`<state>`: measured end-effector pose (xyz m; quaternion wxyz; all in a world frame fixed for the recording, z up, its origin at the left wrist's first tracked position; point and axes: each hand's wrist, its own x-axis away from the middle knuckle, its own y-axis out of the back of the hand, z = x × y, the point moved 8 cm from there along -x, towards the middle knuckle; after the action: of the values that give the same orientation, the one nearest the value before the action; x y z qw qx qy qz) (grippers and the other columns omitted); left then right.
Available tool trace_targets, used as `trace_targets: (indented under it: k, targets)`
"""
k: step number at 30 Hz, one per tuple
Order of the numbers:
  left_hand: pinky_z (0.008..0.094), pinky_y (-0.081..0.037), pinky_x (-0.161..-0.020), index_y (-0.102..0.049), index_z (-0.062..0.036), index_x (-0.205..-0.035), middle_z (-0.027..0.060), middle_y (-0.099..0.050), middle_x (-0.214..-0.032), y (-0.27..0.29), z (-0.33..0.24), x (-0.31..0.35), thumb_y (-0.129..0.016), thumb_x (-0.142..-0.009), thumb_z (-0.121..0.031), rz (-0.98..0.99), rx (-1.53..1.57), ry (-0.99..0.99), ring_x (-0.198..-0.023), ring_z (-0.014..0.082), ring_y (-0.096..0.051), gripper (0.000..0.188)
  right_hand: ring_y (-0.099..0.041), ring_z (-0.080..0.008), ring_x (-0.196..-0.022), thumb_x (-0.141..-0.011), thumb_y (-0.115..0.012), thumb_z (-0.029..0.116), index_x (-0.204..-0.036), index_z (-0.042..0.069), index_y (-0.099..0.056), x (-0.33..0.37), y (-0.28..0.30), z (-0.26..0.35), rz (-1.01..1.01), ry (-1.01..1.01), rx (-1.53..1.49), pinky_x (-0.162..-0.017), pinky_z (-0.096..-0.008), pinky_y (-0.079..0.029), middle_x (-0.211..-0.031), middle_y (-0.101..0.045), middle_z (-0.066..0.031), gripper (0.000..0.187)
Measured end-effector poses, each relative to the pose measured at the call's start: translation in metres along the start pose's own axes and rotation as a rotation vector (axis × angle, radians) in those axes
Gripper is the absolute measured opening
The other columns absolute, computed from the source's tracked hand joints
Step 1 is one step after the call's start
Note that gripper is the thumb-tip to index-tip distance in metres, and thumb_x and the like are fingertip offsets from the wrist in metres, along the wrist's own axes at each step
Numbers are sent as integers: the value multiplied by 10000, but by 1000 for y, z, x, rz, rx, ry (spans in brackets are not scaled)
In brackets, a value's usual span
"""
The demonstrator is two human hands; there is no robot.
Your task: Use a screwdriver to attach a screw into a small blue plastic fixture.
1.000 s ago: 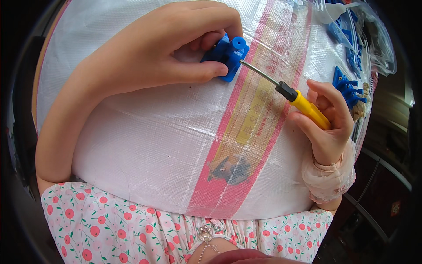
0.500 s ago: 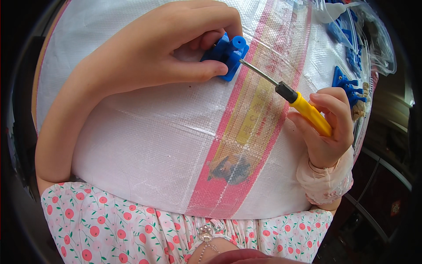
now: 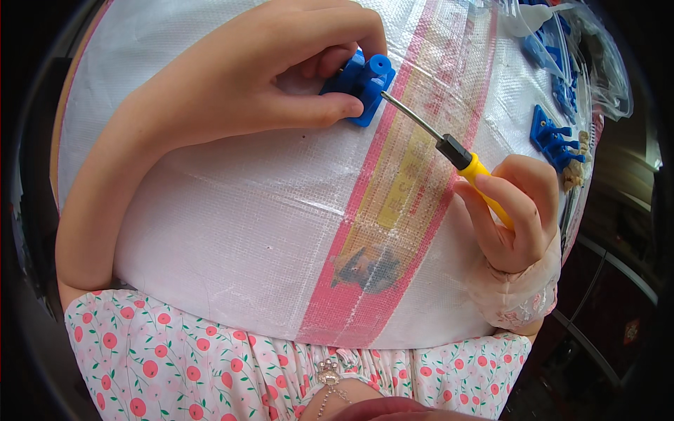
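Between its thumb and fingers, my left hand (image 3: 281, 70) grips a small blue plastic part (image 3: 365, 88) with a round post on top. My right hand (image 3: 519, 210) is closed around the yellow handle of a screwdriver (image 3: 484, 179). The metal shaft slants up and left, and its tip meets the right side of the blue part. Where exactly the tip sits on that side is too small to tell. My left fingers hide the far left end of the part.
A woven white sheet (image 3: 232, 217) with a pink and yellow printed band covers the table. Another blue plastic part with pegs (image 3: 554, 140) lies beyond my right hand. Clear plastic bags (image 3: 604, 70), a white nozzle-like piece (image 3: 526, 19) and more blue pieces crowd the far right edge.
My right hand has shifted its grip on the screwdriver handle, its fingers now curled further over it. The blue part has barely moved in my left hand.
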<state>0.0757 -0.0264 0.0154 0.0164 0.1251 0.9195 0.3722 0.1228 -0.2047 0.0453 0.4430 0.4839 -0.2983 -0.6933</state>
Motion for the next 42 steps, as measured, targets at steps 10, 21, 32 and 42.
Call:
trace_targets:
  k: [10,21,32,42]
  targets:
    - [269,-410,-597,-558,-60,-1068,51,-522,-834,-1,-1,0,-709,-845,-208,25,-6,-5,-725,162,-507,306,-617,-209,-721,-739,-768,-37,-1054,-23,-583,2,-3,-24,-25,-174,-320,-635,-262,-490,-875,-616,-146,365]
    - [267,-399,-589,-567,-68,-1062,49,-532,-824,-1,-3,-2,-702,-854,-218,-13,-22,-3,-710,161,-508,290,-610,-215,-648,-735,-736,-67,-1083,-22,-601,-2,-7,-4,-15,61,-115,-542,-255,-468,-852,-608,-141,376]
    - [269,-407,-597,-560,-71,-1061,48,-530,-824,-2,-2,-3,-704,-852,-220,-15,-32,-6,-720,162,-512,294,-595,-211,-636,-637,-707,-21,-1063,29,-645,0,-3,0,83,180,103,-528,-283,-471,-933,-573,-145,434]
    - [270,-413,-601,-569,-62,-1039,53,-526,-824,-2,1,-2,-707,-849,-219,13,-17,-47,-722,166,-512,283,-629,-223,-665,-735,-735,-67,-1058,-35,-608,-5,-7,-16,29,-64,-270,-553,-265,-490,-840,-624,-157,349]
